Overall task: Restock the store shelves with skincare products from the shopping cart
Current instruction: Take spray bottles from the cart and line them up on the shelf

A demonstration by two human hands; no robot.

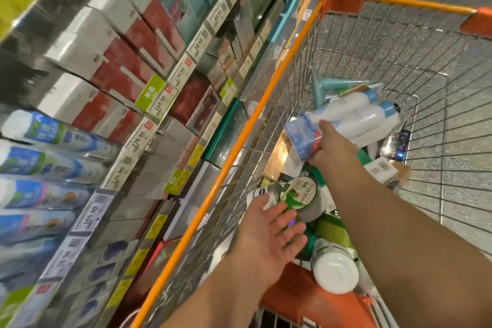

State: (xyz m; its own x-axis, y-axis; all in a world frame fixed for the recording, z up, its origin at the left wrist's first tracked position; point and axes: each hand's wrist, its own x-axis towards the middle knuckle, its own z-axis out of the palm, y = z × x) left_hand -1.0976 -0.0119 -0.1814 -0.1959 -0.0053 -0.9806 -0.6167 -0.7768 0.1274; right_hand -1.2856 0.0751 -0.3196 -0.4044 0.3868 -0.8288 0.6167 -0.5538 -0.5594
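holding a blue-capped white bottle pack (346,120), right hand (330,146) grips it over the wire cart (439,114); aloe jar (303,194) and white-lidded jar (335,271) inside. left hand (269,231) flat, fingers spread, palm up, above the jars. shelves (106,88) left.

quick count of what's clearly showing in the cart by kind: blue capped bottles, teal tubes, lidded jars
white bottles with blue caps: 2
teal tubes: 2
lidded jars: 2
total: 6, and more lies buried or blurred
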